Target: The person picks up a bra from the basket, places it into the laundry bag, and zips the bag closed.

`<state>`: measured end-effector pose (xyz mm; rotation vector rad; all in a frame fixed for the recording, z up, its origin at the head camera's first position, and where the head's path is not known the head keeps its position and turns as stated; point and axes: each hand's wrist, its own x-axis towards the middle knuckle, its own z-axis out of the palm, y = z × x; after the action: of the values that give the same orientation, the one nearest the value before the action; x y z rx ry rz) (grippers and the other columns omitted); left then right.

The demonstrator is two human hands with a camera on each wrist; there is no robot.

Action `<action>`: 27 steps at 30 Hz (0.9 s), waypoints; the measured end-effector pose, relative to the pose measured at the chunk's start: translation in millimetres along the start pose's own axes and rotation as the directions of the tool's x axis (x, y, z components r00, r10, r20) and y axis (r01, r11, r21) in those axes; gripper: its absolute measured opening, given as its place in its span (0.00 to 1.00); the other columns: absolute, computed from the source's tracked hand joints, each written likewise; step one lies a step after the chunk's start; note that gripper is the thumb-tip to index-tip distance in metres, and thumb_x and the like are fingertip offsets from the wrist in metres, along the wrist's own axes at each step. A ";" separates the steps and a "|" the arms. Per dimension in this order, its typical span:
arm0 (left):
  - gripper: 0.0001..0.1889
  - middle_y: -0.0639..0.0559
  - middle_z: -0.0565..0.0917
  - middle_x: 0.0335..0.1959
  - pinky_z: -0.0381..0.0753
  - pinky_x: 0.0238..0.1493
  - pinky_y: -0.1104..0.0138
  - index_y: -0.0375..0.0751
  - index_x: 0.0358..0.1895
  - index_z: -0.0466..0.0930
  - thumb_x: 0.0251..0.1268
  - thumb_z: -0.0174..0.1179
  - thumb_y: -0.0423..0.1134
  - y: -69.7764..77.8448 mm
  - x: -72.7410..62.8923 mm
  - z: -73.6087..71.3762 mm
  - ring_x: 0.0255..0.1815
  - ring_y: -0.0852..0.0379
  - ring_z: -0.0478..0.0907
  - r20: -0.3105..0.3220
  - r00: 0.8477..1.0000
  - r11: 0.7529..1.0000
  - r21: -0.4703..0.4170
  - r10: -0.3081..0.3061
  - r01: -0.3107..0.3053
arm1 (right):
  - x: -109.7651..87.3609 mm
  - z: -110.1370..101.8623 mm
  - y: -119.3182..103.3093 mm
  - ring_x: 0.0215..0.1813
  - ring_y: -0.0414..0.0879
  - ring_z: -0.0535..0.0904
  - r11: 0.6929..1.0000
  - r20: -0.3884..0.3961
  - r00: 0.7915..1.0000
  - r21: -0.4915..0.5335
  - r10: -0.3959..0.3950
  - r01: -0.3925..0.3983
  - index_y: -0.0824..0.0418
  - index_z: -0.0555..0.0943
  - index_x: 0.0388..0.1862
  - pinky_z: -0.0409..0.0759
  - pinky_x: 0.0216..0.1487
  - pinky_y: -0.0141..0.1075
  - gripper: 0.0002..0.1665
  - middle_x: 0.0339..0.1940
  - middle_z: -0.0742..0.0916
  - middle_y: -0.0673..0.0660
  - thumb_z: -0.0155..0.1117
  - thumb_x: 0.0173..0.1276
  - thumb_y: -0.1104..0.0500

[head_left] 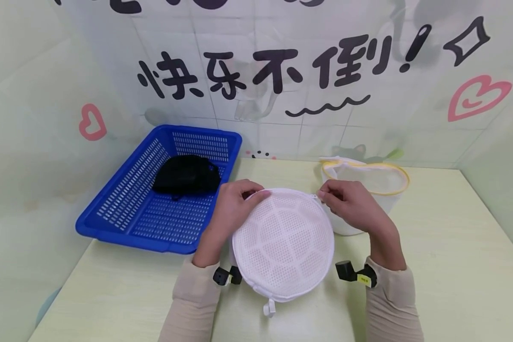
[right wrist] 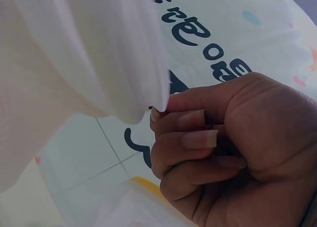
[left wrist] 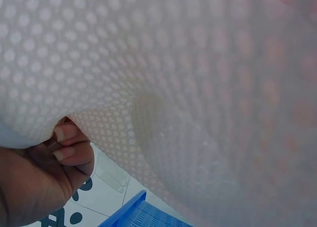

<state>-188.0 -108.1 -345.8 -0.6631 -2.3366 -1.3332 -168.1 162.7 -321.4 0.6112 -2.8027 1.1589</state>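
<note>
A round white mesh laundry bag [head_left: 284, 242] is held up over the table, its flat mesh face toward the head camera. My left hand [head_left: 234, 205] grips its upper left rim, thumb on the mesh side. In the left wrist view the curled fingers [left wrist: 72, 147] of that hand tuck against the mesh, which fills most of the picture. My right hand [head_left: 354, 202] pinches the upper right edge between thumb and forefinger, at the zipper seam. In the right wrist view, the fingertips are right at the bag's white edge [right wrist: 143, 98]. A white tab [head_left: 269, 308] hangs from the bag's bottom.
At the left stands a blue plastic basket [head_left: 171, 246] with a folded black item [head_left: 185, 175] in it. Behind my right hand is a second white bag [head_left: 386, 202] with a yellow-trimmed opening. A printed sheet [head_left: 256, 137] covers the wall behind the pale table [head_left: 449, 266].
</note>
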 end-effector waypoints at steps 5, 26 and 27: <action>0.06 0.53 0.82 0.22 0.67 0.24 0.68 0.38 0.29 0.88 0.56 0.69 0.37 -0.4 0.6 0.2 0.22 0.59 0.70 -0.001 1.000 1.000 -0.003 -0.005 0.005 | 0.4 -0.4 0.0 0.20 0.43 0.67 1.000 0.005 1.000 0.015 0.006 -0.006 0.55 0.80 0.30 0.67 0.27 0.36 0.09 0.15 0.72 0.49 0.56 0.71 0.60; 0.06 0.52 0.82 0.23 0.70 0.25 0.68 0.37 0.31 0.87 0.58 0.68 0.38 -1.5 0.3 -1.6 0.22 0.58 0.71 -0.019 0.997 0.997 0.006 -0.080 0.080 | 0.5 -0.5 3.3 0.19 0.43 0.68 1.000 0.022 1.000 0.014 0.004 -0.005 0.55 0.80 0.30 0.67 0.26 0.35 0.09 0.14 0.72 0.48 0.57 0.71 0.61; 0.06 0.52 0.82 0.23 0.70 0.25 0.68 0.37 0.31 0.87 0.58 0.68 0.38 -1.7 0.4 -1.6 0.22 0.58 0.71 -0.018 0.997 0.997 0.007 -0.081 0.081 | 0.4 -0.5 3.2 0.19 0.43 0.68 1.000 0.022 1.000 0.016 0.006 -0.006 0.55 0.80 0.30 0.67 0.25 0.35 0.09 0.14 0.72 0.49 0.57 0.71 0.61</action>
<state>-189.2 -110.1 -346.0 -0.5575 -2.3766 -1.3579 -169.7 164.9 -323.1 0.6216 -2.8184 1.1837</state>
